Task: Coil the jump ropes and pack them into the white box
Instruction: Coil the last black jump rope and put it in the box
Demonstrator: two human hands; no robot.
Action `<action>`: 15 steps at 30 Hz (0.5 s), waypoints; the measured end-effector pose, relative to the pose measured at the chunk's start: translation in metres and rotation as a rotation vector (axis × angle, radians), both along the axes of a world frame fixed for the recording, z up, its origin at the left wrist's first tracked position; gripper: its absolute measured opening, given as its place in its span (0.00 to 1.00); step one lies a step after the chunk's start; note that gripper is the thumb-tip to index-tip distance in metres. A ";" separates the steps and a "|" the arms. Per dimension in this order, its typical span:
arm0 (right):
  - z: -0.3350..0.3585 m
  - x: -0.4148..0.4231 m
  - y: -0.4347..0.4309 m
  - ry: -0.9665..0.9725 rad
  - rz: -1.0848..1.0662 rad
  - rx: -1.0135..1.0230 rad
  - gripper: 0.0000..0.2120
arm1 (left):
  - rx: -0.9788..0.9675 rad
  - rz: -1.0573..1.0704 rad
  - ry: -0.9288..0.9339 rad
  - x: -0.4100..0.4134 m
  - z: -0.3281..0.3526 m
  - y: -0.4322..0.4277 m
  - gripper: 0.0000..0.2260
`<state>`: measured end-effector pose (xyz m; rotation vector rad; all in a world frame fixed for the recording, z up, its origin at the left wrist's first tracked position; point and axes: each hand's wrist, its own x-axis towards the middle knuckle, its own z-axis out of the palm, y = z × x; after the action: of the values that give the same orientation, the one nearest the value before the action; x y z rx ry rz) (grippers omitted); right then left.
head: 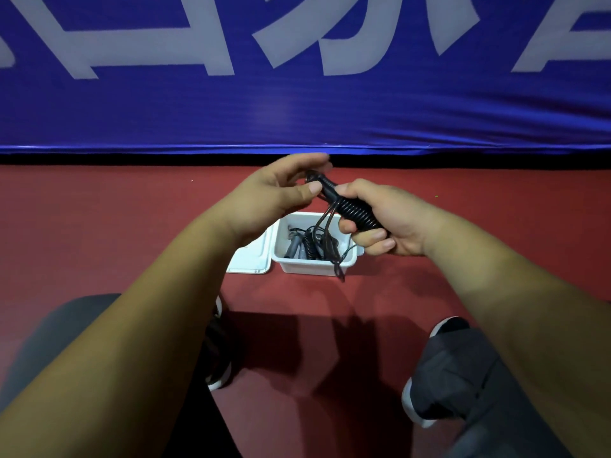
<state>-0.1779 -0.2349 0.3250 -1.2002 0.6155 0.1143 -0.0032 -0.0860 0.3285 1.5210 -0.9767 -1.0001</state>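
Above the knees, the right hand (380, 219) grips a black jump rope (350, 208) bundle; the left hand (281, 193) pinches its cord end at ten o'clock. Beyond, on the floor (99, 226), the white box (314, 267) holds coiled ropes.

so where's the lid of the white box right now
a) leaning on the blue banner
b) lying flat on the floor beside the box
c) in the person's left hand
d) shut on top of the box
b: the lid lies flat on the red floor, right against the open white box, which shows ropes inside.
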 end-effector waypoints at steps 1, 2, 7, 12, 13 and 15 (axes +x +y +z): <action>0.001 -0.001 0.001 -0.006 0.012 -0.005 0.11 | -0.002 0.004 0.020 0.000 0.001 0.001 0.18; 0.001 -0.001 0.001 -0.014 0.014 -0.018 0.11 | 0.003 0.026 0.037 0.001 0.001 0.001 0.16; -0.004 0.004 0.006 -0.062 -0.064 -0.148 0.15 | 0.026 0.108 0.021 0.000 0.000 0.001 0.10; -0.006 0.005 0.008 -0.045 -0.033 -0.278 0.21 | 0.071 0.172 0.018 -0.004 -0.001 -0.001 0.09; -0.006 0.004 0.008 -0.041 -0.022 -0.266 0.20 | 0.071 0.185 0.032 -0.005 -0.001 -0.001 0.08; -0.006 0.003 0.008 -0.036 -0.010 -0.271 0.17 | 0.063 0.210 0.052 -0.007 -0.003 -0.001 0.08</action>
<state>-0.1747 -0.2271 0.3187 -1.4576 0.6194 0.0001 -0.0099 -0.0874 0.3256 1.6051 -0.7381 -0.9228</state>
